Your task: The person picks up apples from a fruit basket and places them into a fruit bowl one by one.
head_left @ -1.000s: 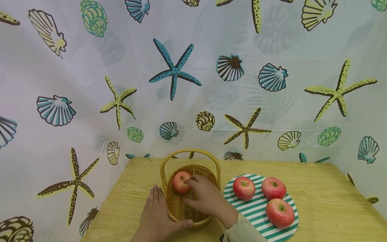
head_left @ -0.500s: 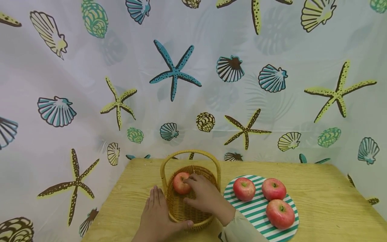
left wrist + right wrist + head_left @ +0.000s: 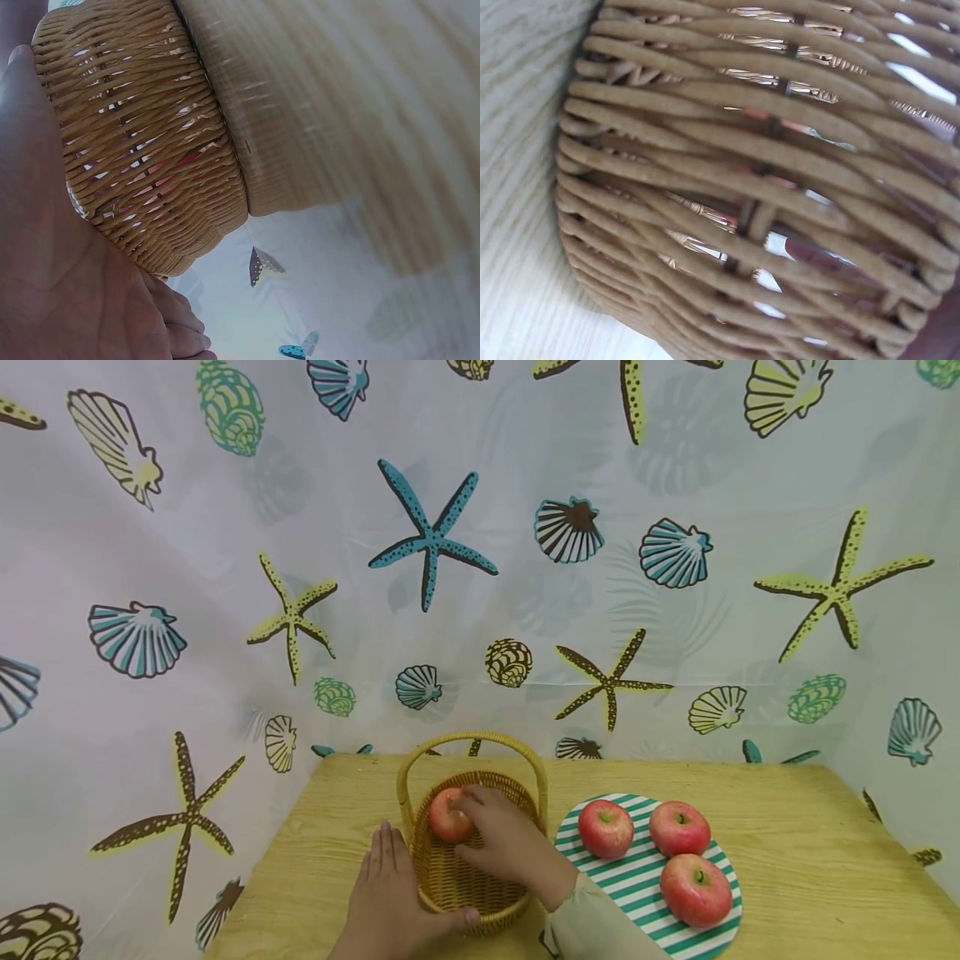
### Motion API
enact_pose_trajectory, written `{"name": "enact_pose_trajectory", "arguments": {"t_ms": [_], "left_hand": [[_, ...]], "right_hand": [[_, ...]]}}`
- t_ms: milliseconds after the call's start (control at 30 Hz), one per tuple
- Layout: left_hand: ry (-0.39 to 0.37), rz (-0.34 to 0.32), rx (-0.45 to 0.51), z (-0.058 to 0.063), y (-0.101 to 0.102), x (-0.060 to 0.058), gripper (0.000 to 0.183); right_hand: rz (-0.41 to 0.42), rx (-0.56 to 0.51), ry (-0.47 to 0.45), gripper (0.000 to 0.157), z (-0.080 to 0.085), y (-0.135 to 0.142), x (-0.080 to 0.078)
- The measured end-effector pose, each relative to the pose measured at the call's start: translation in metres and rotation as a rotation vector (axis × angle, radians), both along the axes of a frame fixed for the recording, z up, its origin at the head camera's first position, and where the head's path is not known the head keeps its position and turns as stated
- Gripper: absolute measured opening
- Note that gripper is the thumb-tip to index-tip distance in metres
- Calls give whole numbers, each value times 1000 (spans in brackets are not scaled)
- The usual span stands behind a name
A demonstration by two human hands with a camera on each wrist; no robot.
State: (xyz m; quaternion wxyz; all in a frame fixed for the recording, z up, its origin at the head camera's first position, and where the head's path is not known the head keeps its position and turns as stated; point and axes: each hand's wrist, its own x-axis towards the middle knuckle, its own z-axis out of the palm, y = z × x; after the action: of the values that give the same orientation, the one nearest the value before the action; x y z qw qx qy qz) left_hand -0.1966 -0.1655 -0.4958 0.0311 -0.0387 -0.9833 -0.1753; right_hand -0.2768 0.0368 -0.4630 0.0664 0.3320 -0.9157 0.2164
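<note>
A wicker basket (image 3: 468, 887) with an arched handle stands on the table, and a red apple (image 3: 444, 824) lies in its far left part. My left hand (image 3: 390, 885) presses along the basket's left side, fingers straight, with the thumb across the near rim. In the left wrist view, this hand (image 3: 82, 292) lies against the woven wall (image 3: 142, 135). My right hand (image 3: 506, 839) reaches into the basket from the right. Its fingertips touch the apple's upper right side, while the thumb appears just below the apple. The right wrist view shows mostly basket weave (image 3: 705, 165), hiding the fingers.
Right of the basket lies a round mat (image 3: 626, 887) with green and white stripes. It carries three red apples (image 3: 605, 828). Behind the wooden table (image 3: 795, 860) hangs a white curtain (image 3: 480, 610) printed with starfish and shells.
The right hand's fingers have shifted slightly farther over the apple, and its thumb has moved up a little. The left hand and basket stay in place.
</note>
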Motion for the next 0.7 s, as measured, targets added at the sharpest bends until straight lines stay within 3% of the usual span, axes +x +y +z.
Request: {"name": "enact_pose_trajectory", "arguments": {"t_ms": [167, 467, 700], "left_hand": [[4, 6, 2, -2, 0, -1, 161], [-27, 15, 21, -4, -1, -3, 162], [-18, 9, 22, -2, -1, -1, 161]], "right_hand": [[18, -1, -13, 63, 1, -3, -1], [26, 23, -20, 55, -2, -5, -1], [13, 53, 24, 53, 0, -7, -1]]}}
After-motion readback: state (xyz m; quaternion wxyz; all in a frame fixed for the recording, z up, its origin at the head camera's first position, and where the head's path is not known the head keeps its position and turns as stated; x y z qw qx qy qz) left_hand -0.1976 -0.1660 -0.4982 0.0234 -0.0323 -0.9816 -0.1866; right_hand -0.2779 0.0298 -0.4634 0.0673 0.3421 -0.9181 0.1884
